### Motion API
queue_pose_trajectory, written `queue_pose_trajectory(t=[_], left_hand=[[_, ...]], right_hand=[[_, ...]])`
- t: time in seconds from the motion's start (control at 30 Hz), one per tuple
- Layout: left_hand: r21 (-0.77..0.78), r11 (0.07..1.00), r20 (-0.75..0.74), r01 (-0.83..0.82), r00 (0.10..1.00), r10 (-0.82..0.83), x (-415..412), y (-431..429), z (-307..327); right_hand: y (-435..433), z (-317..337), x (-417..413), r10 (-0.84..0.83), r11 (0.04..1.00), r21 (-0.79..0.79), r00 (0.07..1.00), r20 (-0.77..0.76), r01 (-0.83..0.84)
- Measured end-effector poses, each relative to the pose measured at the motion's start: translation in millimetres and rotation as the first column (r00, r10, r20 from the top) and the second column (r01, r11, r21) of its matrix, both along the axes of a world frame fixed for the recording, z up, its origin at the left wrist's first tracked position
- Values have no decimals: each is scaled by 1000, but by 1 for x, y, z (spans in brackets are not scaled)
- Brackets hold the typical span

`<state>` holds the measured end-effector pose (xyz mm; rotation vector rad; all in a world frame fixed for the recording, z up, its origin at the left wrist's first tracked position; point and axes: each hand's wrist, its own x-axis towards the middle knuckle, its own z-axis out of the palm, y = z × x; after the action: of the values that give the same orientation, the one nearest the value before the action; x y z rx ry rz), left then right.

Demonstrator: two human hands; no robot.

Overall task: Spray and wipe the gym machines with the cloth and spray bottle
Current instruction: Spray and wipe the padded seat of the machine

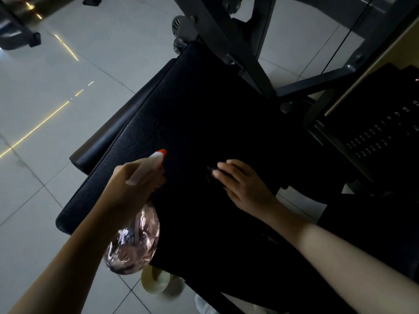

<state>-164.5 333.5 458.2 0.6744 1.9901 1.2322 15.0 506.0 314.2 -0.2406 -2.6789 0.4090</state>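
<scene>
My left hand (131,189) grips the neck of a spray bottle (133,245) with a clear pinkish body. Its white head and orange nozzle (162,152) point at the black padded seat (192,114) of a gym machine. To the right, my right hand (240,184) lies flat on the pad with its fingers stretched out. A dark patch (209,172) at the fingertips may be a dark cloth, but it blends into the black pad and I cannot tell its outline.
A narrower black pad (106,137) runs along the seat's left side. The grey machine frame (226,37) rises beyond the seat. A weight stack with numbered plates (374,137) stands at the right. Pale tiled floor (56,87) lies to the left, with a light round object (156,283) below the bottle.
</scene>
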Motion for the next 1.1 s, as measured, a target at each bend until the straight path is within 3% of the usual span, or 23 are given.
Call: queue_pose_trajectory(t=[0.1, 0.2, 0.27, 0.33, 0.37, 0.4, 0.47, 0.53, 0.57, 0.63, 0.7, 0.8, 0.87, 0.9, 0.97, 1.0, 1.03, 1.1], left_hand=[[-29, 999, -100, 41, 994, -44, -7, 16, 2], [-23, 1000, -144, 1, 989, -5, -5, 25, 1], [-19, 1000, -179, 16, 984, -19, 0, 27, -1], [-20, 999, -176, 31, 984, -34, 3, 28, -2], [-23, 999, -164, 30, 986, -34, 4, 29, -2], [-29, 999, -153, 29, 988, -33, 4, 30, -3], [-59, 998, -170, 29, 985, -39, 2, 33, -3], [-68, 997, -208, 21, 978, -35, 1, 34, -5], [-67, 998, -218, 15, 976, -29, 0, 34, -5], [-77, 997, -213, 15, 977, -31, 1, 33, -6], [-84, 996, -204, 30, 978, -47, 1, 33, -6], [-95, 995, -252, 43, 965, -66, 0, 33, -5], [-84, 996, -256, 41, 965, -61, -2, 31, -6], [-75, 997, -249, 36, 967, -53, -3, 30, -7], [-68, 997, -234, 22, 972, -38, -3, 30, -6], [-65, 998, -220, 18, 975, -32, -3, 30, -6], [-66, 998, -207, 20, 978, -33, -2, 31, -6], [-80, 996, -199, 30, 979, -45, -1, 33, -7]], right_hand=[[40, -4, 24, 86, 993, 81, 994, 69, -92], [69, -3, 17, -164, 986, -26, 986, 29, 164], [65, 8, -6, -468, 852, -247, 883, 36, 462], [48, 22, -39, -720, 578, -428, 681, 132, 694], [36, 28, -54, -772, 493, -451, 613, 168, 744], [23, 33, -66, -784, 487, -449, 601, 154, 749], [-4, 33, -77, -675, 666, -389, 737, 48, 636], [-23, 29, -66, -358, 907, -245, 933, -17, 343], [-25, 26, -55, -162, 974, -162, 987, -7, 159], [-12, 19, -32, 153, 988, 3, 985, 80, -154], [18, 14, -21, 265, 957, 84, 956, 130, -277], [62, 14, -29, 151, 987, 51, 986, 74, -155], [69, 20, -51, -101, 993, -64, 995, 3, 101], [63, 25, -66, -288, 947, -162, 957, -39, 278], [39, 31, -94, -594, 761, -346, 804, -33, 548], [25, 35, -104, -649, 707, -382, 760, -16, 595], [11, 37, -108, -645, 712, -380, 764, -21, 590], [-4, 36, -96, -461, 850, -303, 887, -35, 430]])
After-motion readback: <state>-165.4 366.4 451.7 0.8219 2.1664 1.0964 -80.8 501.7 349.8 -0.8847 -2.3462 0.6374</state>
